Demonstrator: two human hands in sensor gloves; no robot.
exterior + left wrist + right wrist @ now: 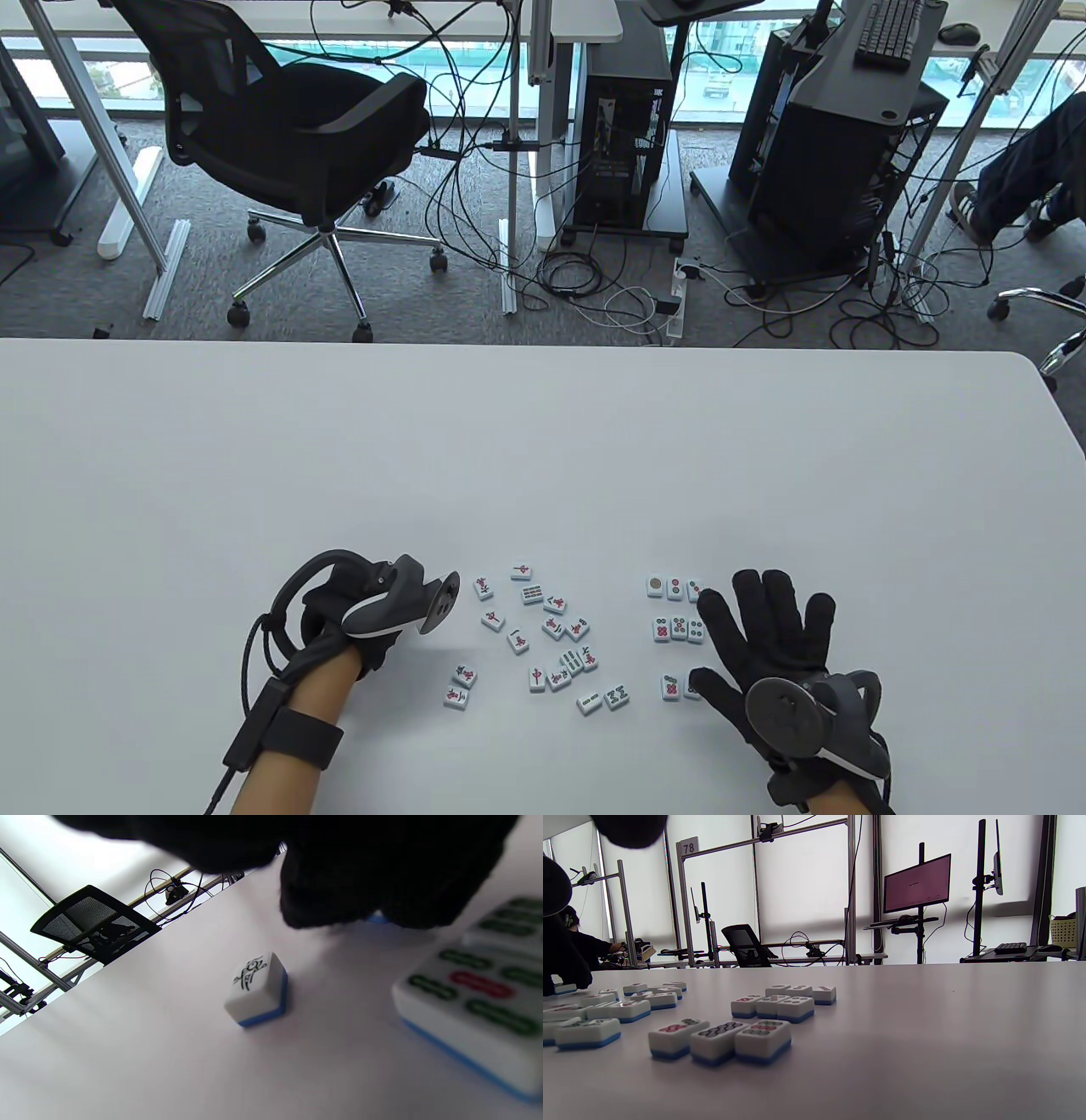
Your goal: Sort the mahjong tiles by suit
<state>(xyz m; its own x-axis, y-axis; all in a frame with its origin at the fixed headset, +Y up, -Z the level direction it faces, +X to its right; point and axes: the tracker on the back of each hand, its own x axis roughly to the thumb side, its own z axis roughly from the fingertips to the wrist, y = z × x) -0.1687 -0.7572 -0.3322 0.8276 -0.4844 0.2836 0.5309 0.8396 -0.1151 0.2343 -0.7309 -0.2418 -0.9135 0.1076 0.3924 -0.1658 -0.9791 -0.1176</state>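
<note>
Mahjong tiles (551,632) lie scattered face up on our white table (543,458), with three short rows of dot tiles (677,629) gathered just right of them. Our right hand (768,649) hovers flat, fingers spread, over those rows. Our left hand (361,615) sits left of the scatter; whether it pinches a tile we cannot tell.

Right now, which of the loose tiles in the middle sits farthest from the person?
The tile at the far tip of the scattered cluster, red-marked, just beyond the green-barred tile. Every other loose tile lies nearer the table's near edge.
</note>
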